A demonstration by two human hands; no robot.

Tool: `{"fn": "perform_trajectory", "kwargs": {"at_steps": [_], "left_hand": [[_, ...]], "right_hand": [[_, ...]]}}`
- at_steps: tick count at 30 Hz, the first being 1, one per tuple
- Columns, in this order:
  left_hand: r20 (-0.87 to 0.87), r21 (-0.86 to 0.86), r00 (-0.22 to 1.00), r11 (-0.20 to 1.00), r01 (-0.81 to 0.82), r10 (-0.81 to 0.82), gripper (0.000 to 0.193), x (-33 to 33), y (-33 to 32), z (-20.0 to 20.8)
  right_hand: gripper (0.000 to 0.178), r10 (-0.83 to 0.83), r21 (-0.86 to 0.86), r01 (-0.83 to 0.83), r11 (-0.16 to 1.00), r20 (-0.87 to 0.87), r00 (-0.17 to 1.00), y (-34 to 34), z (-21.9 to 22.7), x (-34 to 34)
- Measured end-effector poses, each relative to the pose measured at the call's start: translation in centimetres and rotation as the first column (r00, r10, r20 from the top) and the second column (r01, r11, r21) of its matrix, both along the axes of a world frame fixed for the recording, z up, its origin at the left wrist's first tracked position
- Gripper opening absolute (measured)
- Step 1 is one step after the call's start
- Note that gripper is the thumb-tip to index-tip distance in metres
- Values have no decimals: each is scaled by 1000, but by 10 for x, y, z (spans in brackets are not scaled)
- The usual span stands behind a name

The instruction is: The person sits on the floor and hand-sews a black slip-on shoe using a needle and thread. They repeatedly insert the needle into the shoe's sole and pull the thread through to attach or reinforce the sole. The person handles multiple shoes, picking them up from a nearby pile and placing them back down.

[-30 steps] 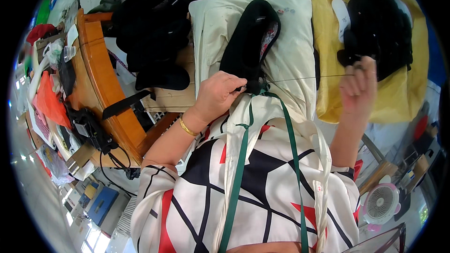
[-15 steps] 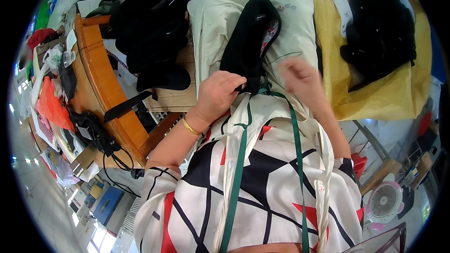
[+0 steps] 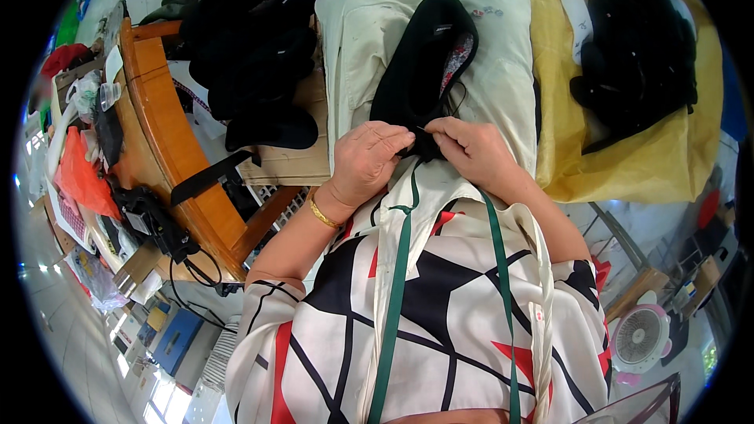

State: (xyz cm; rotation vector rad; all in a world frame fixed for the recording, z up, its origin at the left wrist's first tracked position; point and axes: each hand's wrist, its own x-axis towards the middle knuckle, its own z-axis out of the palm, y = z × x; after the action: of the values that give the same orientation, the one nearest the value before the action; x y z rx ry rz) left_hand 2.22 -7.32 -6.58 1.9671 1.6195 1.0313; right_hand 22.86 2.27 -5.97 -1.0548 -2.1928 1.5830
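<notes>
A black fabric shoe (image 3: 404, 74) with a flowered lining lies on a pale cloth-covered cushion (image 3: 503, 71) in front of me, its near end toward my body. My left hand (image 3: 367, 155) pinches the near end of the shoe from the left. Close beside it, my right hand (image 3: 475, 153) has thumb and forefinger pressed together at the same end. A thin dark thread (image 3: 457, 96) loops above the right fingers. Whether those fingers also hold a needle is too small to make out. Dark fabric bunches just below both hands.
Several black shoes (image 3: 251, 71) are heaped at the left on a cardboard box (image 3: 294, 165), near a wooden chair frame (image 3: 161, 102). On the right, a yellow sack (image 3: 652, 177) bears black shoes (image 3: 640, 63) and a white insole (image 3: 576, 20). A fan (image 3: 640, 338) stands lower right.
My right hand has come in from the right, where it was blurred and apart from the shoe, to its near end beside my left hand. The left hand keeps its pinch.
</notes>
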Motion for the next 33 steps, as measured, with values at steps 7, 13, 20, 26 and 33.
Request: {"fn": "perform_trajectory", "kwargs": {"at_steps": [7,13,20,26,33], "left_hand": [[-2,5,1000,1000,-11,11,40,1,-1,-1],[42,-11,999,1000,-23,23,35,2,-4,-5],[-65,-11,998,1000,-11,10,33,4,-6,-4],[-183,82,981,996,-48,62,29,6,-8,0],[-270,186,962,982,16,35,27,2,-6,-1]], "right_hand": [[19,43,3,-43,999,6,999,3,0,-3],[15,-14,-99,8,995,-56,998,-3,-15,-12],[16,30,-70,-30,997,8,1000,5,-6,-34],[10,85,318,-112,942,97,992,26,21,-34],[7,139,204,-139,969,15,990,20,0,-51]]}}
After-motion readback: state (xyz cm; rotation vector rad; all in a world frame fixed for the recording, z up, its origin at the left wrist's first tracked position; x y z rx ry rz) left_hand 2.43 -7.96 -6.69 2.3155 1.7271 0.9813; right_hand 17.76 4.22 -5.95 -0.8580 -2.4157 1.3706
